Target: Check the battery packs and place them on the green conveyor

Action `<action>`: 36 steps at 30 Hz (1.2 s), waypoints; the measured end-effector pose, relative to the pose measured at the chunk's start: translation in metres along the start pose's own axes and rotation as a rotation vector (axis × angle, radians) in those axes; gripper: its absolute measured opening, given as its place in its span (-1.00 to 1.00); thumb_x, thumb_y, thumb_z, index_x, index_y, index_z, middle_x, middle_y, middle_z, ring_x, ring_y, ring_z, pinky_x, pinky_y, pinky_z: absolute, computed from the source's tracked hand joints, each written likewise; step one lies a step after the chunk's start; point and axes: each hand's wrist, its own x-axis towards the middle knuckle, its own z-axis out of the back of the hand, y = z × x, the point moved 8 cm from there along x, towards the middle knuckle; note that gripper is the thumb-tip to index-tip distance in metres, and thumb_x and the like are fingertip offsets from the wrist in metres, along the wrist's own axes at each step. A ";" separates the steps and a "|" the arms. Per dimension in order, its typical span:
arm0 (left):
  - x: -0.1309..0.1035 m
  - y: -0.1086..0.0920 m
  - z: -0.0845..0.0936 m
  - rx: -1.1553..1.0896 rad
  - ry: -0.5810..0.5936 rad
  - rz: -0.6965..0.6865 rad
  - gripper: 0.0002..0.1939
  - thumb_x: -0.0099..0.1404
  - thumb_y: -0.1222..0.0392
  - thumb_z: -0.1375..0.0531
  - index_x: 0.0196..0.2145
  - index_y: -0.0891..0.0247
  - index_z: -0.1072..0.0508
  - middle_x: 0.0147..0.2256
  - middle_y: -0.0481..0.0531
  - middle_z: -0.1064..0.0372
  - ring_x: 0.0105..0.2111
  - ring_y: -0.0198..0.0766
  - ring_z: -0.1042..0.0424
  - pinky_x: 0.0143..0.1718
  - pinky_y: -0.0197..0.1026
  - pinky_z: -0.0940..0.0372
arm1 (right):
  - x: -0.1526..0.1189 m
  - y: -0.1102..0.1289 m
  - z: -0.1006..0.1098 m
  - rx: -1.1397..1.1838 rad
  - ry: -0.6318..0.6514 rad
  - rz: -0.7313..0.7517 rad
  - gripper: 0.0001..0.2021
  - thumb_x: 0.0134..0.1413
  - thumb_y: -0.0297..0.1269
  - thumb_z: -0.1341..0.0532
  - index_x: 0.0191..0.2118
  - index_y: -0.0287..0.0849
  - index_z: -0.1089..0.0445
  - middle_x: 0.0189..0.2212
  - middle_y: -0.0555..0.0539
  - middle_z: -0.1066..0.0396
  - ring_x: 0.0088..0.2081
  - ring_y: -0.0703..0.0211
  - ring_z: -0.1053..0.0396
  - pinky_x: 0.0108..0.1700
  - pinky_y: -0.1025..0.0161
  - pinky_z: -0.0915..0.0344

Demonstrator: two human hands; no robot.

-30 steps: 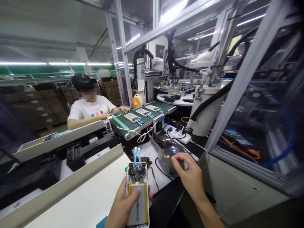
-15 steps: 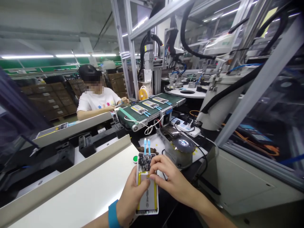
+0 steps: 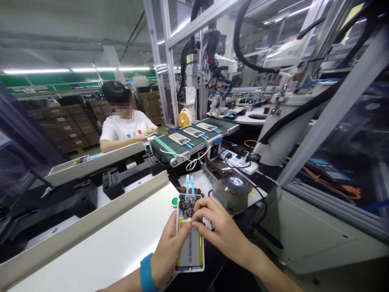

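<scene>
My left hand (image 3: 169, 247), with a blue band at the wrist, is closed around the left side of an opened power bank (image 3: 190, 253). The case shows a flat silver battery with yellow edges and a black circuit board (image 3: 186, 206) at the far end. Two light-blue connector strips (image 3: 190, 185) stick out beyond the board. My left thumb presses where the battery meets the board. There, my right hand (image 3: 217, 221) has thumb and index finger pinched together over the right side of the case. Whatever lies between those fingertips is too small or hidden to make out.
A white work surface (image 3: 121, 239) with a raised lip is at left, a green button (image 3: 174, 202) near it. Ahead, a green conveyor (image 3: 165, 148) carries three similar units. A power strip (image 3: 240, 160) with cables lies right, beside a machine frame. A co-worker (image 3: 127, 129) sits across.
My left thumb has slid slightly up toward my right fingertips. The power bank stays in nearly the same place. Across the line, the co-worker's hands have shifted, and the round machine table has moved.
</scene>
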 end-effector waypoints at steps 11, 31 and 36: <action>-0.001 -0.006 -0.002 -0.047 -0.005 -0.049 -0.76 0.32 0.12 -0.18 -0.10 0.22 -0.27 -0.30 0.04 -0.53 -0.38 -0.17 -0.53 -0.35 -0.20 -0.38 | -0.018 -0.038 -0.026 0.839 -0.079 -0.480 -0.61 0.08 -0.16 -0.23 0.02 -0.12 -0.28 -0.20 -0.10 -0.40 -0.22 0.15 -0.37 -0.33 0.29 -0.36; 0.011 -0.053 -0.002 0.695 -0.072 -0.324 -0.12 -0.19 0.14 -0.47 0.09 0.27 -0.25 -0.03 0.28 -0.34 -0.04 0.15 -0.35 0.02 -0.01 -0.25 | -0.011 -0.087 -0.014 0.698 -0.421 -0.610 -0.54 -0.07 0.20 -0.24 -0.43 -0.18 -0.40 -0.77 0.13 -0.12 -0.67 0.35 -0.09 -0.59 0.37 -0.09; 0.017 -0.132 0.025 1.132 -0.191 -0.512 -0.28 -0.10 0.33 -0.30 0.08 0.21 -0.30 -0.12 0.11 -0.17 -0.13 -0.08 -0.33 -0.03 -0.17 -0.29 | 0.024 -0.062 -0.025 0.762 -0.272 -0.421 -0.49 0.03 0.16 -0.18 -0.03 -0.10 -0.36 -0.45 -0.04 -0.48 -0.40 0.13 -0.44 -0.28 0.25 -0.39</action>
